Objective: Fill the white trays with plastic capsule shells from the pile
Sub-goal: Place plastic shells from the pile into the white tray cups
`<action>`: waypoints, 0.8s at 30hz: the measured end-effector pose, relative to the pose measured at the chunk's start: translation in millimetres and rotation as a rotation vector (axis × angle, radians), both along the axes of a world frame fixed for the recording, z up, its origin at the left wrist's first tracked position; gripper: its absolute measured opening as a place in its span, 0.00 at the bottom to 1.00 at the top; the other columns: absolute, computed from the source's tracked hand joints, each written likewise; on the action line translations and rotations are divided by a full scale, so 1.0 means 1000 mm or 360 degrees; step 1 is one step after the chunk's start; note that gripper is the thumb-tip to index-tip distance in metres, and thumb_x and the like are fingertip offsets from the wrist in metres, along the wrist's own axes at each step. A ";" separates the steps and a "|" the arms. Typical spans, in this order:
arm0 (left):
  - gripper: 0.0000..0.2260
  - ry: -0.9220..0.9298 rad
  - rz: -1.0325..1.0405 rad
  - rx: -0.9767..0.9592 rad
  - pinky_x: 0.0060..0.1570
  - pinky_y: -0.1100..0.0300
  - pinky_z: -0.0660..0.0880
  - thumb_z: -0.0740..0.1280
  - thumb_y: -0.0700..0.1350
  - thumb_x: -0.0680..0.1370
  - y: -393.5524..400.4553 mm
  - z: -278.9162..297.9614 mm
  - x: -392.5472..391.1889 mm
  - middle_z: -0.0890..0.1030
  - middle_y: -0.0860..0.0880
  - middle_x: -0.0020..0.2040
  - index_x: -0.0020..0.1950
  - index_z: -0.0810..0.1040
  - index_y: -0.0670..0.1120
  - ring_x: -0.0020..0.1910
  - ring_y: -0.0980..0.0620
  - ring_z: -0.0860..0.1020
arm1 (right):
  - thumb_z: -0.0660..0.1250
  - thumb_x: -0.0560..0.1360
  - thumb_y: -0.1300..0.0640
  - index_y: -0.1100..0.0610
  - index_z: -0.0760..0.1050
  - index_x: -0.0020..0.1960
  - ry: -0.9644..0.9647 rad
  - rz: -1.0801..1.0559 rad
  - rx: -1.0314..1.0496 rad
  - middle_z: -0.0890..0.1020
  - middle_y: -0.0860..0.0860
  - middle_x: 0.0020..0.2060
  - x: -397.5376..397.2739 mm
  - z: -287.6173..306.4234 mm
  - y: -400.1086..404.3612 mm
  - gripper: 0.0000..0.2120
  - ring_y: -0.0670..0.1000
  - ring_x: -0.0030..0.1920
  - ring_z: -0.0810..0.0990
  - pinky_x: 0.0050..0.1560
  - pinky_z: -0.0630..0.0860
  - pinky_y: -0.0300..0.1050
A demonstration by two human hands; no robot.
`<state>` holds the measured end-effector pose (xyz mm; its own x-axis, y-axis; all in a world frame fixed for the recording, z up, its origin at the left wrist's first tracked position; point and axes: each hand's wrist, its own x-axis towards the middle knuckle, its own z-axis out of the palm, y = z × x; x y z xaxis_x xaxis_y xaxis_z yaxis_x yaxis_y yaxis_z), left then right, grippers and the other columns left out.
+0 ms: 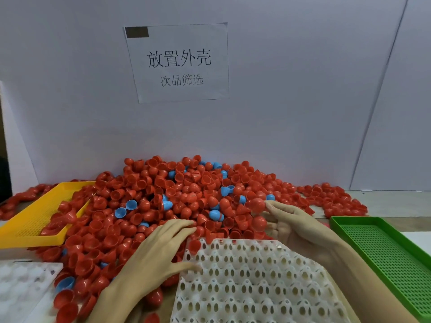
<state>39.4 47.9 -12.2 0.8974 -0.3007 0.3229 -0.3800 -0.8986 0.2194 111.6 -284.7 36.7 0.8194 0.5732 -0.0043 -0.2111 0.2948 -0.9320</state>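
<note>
A big pile of red capsule shells [168, 192], with a few blue ones mixed in, covers the table against the back wall. A white tray with egg-shaped cells [256, 280] lies in front of it, its cells bare except one red shell [194, 246] at the far left corner. My left hand [158, 250] lies flat on the pile, fingers stretched toward the shells beside the tray's left corner. My right hand [291, 224] is at the pile's near right, fingers curled around red shells, one [258, 223] against the palm and another [256, 205] at the fingertips.
A yellow perforated tray [30, 227] sits at the left, partly buried in shells. A green perforated tray [387, 255] lies at the right. A second white tray [21, 280] is at the lower left. A paper sign hangs on the wall behind.
</note>
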 end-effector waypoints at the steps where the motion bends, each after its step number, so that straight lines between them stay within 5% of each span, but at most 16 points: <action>1: 0.37 -0.0092 0.0000 0.0017 0.72 0.72 0.52 0.60 0.76 0.74 -0.003 0.005 -0.002 0.64 0.67 0.75 0.78 0.69 0.58 0.75 0.66 0.61 | 0.68 0.84 0.57 0.62 0.81 0.69 0.0000 0.0008 0.0022 0.81 0.63 0.67 -0.001 -0.001 0.000 0.16 0.53 0.57 0.86 0.53 0.83 0.41; 5: 0.17 -0.0748 -0.0189 -0.0134 0.63 0.60 0.76 0.63 0.56 0.83 -0.036 0.018 -0.014 0.81 0.57 0.59 0.65 0.83 0.49 0.57 0.58 0.80 | 0.74 0.81 0.54 0.65 0.78 0.71 0.0009 0.0034 0.0054 0.79 0.66 0.70 -0.005 -0.006 0.002 0.22 0.58 0.63 0.82 0.66 0.81 0.48; 10: 0.21 -0.0627 -0.0467 -0.0370 0.64 0.70 0.74 0.67 0.55 0.84 -0.090 0.011 -0.030 0.70 0.56 0.74 0.77 0.72 0.59 0.63 0.62 0.78 | 0.73 0.82 0.54 0.66 0.78 0.69 -0.0017 0.0172 0.0005 0.80 0.64 0.68 -0.018 -0.009 0.014 0.21 0.54 0.61 0.83 0.63 0.81 0.43; 13: 0.19 -0.0582 -0.0371 -0.0767 0.63 0.66 0.77 0.76 0.51 0.78 -0.098 0.009 -0.031 0.72 0.58 0.68 0.68 0.80 0.54 0.63 0.59 0.79 | 0.73 0.82 0.53 0.67 0.79 0.68 -0.0064 0.0192 -0.0090 0.82 0.63 0.64 -0.027 -0.010 0.022 0.21 0.55 0.61 0.82 0.62 0.79 0.43; 17: 0.13 -0.0132 -0.0295 -0.1498 0.56 0.63 0.81 0.81 0.44 0.73 -0.096 0.016 -0.032 0.83 0.51 0.56 0.55 0.85 0.53 0.56 0.50 0.84 | 0.75 0.80 0.48 0.59 0.84 0.64 -0.0251 0.0069 -0.0336 0.85 0.57 0.57 -0.038 -0.006 0.028 0.18 0.52 0.57 0.79 0.60 0.73 0.47; 21: 0.09 0.0562 -0.0330 -0.2308 0.56 0.61 0.81 0.72 0.48 0.80 -0.088 0.026 -0.030 0.87 0.43 0.57 0.59 0.86 0.49 0.56 0.43 0.86 | 0.71 0.82 0.48 0.55 0.87 0.57 -0.0516 -0.0164 -0.0468 0.87 0.51 0.50 -0.046 0.003 0.028 0.12 0.46 0.47 0.81 0.47 0.77 0.40; 24: 0.12 0.0691 -0.0343 -0.2483 0.55 0.58 0.81 0.66 0.47 0.83 -0.082 0.027 -0.026 0.85 0.37 0.57 0.60 0.86 0.44 0.56 0.38 0.85 | 0.70 0.82 0.49 0.54 0.84 0.55 -0.0804 -0.0337 -0.0611 0.87 0.54 0.48 -0.048 0.002 0.028 0.09 0.49 0.44 0.84 0.48 0.81 0.44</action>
<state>13.1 -34.5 14.5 0.9838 -0.0681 0.1659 -0.1332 0.3422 0.9301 64.0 -256.7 38.6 0.8689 0.4343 0.2376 0.3046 -0.0906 -0.9482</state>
